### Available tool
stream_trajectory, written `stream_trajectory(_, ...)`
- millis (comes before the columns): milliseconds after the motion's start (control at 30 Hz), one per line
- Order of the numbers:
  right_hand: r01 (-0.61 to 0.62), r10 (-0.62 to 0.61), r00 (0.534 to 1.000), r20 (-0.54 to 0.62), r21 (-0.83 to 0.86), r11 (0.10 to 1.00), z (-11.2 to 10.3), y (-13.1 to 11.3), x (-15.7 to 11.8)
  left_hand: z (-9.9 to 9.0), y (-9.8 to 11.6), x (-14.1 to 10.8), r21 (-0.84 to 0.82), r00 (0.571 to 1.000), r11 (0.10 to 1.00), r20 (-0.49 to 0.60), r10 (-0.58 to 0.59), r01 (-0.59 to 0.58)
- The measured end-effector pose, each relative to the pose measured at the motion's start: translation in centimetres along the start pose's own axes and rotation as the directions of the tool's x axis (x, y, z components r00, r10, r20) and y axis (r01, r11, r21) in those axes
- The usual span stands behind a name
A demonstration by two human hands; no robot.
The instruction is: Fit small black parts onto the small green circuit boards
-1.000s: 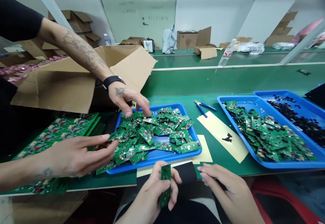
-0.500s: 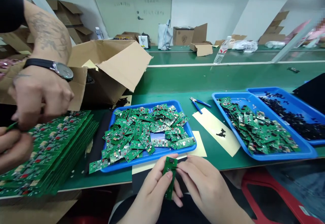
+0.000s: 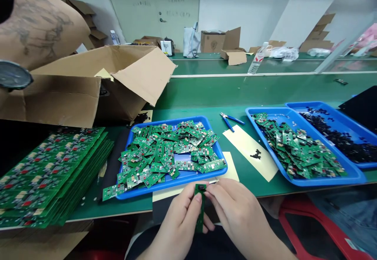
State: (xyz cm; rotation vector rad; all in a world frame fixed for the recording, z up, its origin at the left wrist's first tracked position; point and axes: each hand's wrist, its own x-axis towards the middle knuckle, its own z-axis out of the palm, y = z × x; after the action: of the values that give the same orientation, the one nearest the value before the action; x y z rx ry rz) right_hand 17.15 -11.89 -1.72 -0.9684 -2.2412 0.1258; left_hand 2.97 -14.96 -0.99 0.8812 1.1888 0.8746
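The left hand [image 3: 182, 213] grips a narrow green circuit board [image 3: 200, 222] between thumb and fingers, its long side running up the view and a black component [image 3: 201, 187] visible near its top end. The right hand [image 3: 235, 207] has its fingertips at the board's upper right side; whether they are closed on it or on a small part cannot be told. The board is above the person's lap, at the near edge of the green desk [image 3: 247, 177]. Just beyond lies a blue tray [image 3: 176, 182] of loose boards [image 3: 160, 150], one projecting over its left corner. To the right, blue-handled cutters [image 3: 228, 124] lie beside a yellow sheet [image 3: 266, 167] bearing black pieces [image 3: 256, 154]; farther right, a second tray [image 3: 330, 180] contains more boards. Stacked green panels [image 3: 44, 169] occupy the left side, near an open cardboard box [image 3: 59, 99]. A co-worker's tattooed arm [image 3: 44, 24] is at upper left.
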Motion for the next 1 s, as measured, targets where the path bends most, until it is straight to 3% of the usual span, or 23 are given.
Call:
stream_trajectory(300,0.041,-0.044,0.998,-0.049,-0.073,0.996,0.2,-0.3,0.3,0.1,-0.6,0.5,0.03,0.997,0.996,-0.022,0.081,-0.08)
stream_trajectory(600,-0.02,0.02,1.0,-0.017,0.035,0.999,-0.3,0.0,0.2,-0.1,-1.1,0.2,0.137,0.98,0.972,-0.029,0.195,-0.19)
stream_trajectory(833,0.004,-0.004,1.0,-0.007,-0.007,1.0,0.0,0.5,0.2,-0.7,-0.7,0.3,0.245,0.994,0.964,0.059,0.088,-0.099)
stream_trajectory(1000,0.139,-0.147,0.984,0.104,0.085,0.987,-0.7,1.5,0.4,-1.5,0.7,0.0,0.316,0.976,0.949,0.201,-0.082,0.014)
